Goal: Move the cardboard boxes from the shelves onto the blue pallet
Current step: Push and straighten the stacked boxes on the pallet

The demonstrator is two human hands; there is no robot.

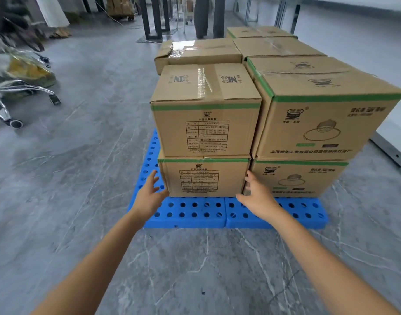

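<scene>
Your left hand (149, 195) and right hand (257, 197) reach forward with fingers spread and loose, holding nothing. They flank the lower front box (204, 178), one at each of its near bottom corners. It is unclear whether your fingertips touch the cardboard. That box sits on the blue pallet (195, 212) on the grey floor, with a second box (205, 123) stacked on top of it. Just beside them on the right stands a stack of two larger boxes (319, 119). More boxes (199, 53) lie behind on the pallet. Chair bases (24, 92) lie well apart at the left.
</scene>
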